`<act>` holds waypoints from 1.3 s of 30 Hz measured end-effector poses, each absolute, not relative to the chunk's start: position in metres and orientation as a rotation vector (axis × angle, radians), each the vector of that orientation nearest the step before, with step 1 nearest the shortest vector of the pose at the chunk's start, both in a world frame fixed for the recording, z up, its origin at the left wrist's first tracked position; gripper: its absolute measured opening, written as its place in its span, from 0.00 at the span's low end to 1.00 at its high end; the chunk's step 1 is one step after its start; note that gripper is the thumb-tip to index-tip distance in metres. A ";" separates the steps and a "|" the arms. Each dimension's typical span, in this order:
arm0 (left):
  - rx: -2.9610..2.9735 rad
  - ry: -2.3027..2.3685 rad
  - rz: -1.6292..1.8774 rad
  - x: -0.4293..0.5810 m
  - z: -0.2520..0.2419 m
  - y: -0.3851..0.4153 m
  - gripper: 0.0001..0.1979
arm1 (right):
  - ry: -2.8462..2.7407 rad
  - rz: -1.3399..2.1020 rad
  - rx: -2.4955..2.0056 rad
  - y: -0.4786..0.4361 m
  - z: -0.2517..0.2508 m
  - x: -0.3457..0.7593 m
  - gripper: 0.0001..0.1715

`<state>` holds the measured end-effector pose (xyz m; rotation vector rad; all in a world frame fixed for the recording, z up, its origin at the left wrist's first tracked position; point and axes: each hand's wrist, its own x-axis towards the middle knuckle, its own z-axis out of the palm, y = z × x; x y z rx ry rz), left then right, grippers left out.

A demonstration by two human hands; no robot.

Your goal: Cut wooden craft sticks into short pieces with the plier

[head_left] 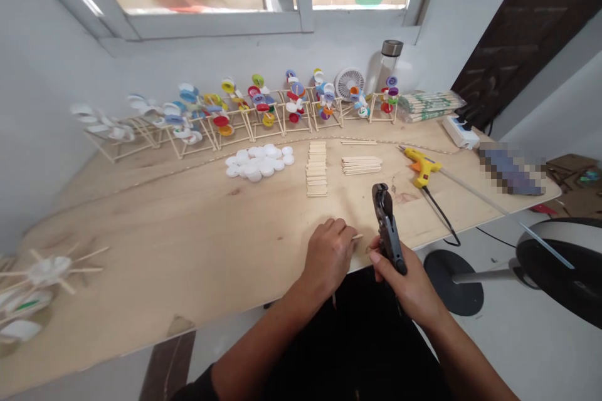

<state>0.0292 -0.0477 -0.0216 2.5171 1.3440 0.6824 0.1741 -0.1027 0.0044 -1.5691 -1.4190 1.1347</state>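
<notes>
My left hand [330,253] rests at the table's front edge, its fingers closed round a short wooden stick [359,236] whose pale tip pokes out to the right. In my right hand [408,279] is a dark pair of pliers [386,219], held upright by the handles with the head pointing away from me. The pliers stand apart from the stick, just to its right. Beyond my hands lie a column of short cut sticks [316,169], a small pile of longer sticks [361,165] and a cluster of white bottle caps [258,161].
Along the wall stands a row of stick frames with coloured caps [263,106]. A yellow glue gun [423,167] with its cord lies right, near a power strip [459,131] and bagged sticks [430,104]. A cap-and-stick wheel [49,269] sits left. A fan [559,269] stands beside the table.
</notes>
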 end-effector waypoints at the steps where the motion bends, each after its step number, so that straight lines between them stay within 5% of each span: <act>1: 2.538 1.354 0.680 0.030 -0.023 -0.048 0.05 | -1.421 1.133 -1.569 -0.103 0.004 0.175 0.10; 18: 2.921 1.441 0.410 -0.004 -0.026 -0.015 0.06 | -1.470 1.091 -1.566 -0.105 0.002 0.180 0.14; 39: 2.831 1.499 0.765 -0.023 -0.031 0.014 0.09 | -1.472 1.117 -1.597 -0.105 0.001 0.175 0.12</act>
